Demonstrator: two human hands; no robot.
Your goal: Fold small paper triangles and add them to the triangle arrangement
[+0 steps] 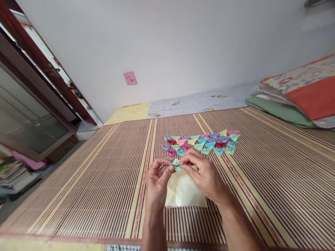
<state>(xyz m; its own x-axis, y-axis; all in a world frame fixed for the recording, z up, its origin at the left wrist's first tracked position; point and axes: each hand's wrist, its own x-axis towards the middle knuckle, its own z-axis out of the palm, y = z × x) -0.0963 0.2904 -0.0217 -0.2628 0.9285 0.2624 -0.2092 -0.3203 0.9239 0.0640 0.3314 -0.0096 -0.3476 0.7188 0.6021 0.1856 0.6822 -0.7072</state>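
Observation:
A small light green folded paper (pixel 176 165) is held between both hands. My left hand (pixel 158 174) pinches its left side between thumb and fingers, and my right hand (pixel 202 170) pinches the right side. Below the hands lies a pale yellow square pad (pixel 185 191) on the striped mat (pixel 110 181). Just beyond the hands, several small folded paper pieces in pink, blue, green, red, purple and yellow (pixel 205 141) are laid out in rows. My right hand's fingers reach close to the front row.
Folded cloths and an orange patterned cushion (pixel 311 90) are stacked at the right rear. A pink note (pixel 130 78) sticks to the white wall. At the left are a cabinet (pixel 28 111) and a stack of books (pixel 13 177).

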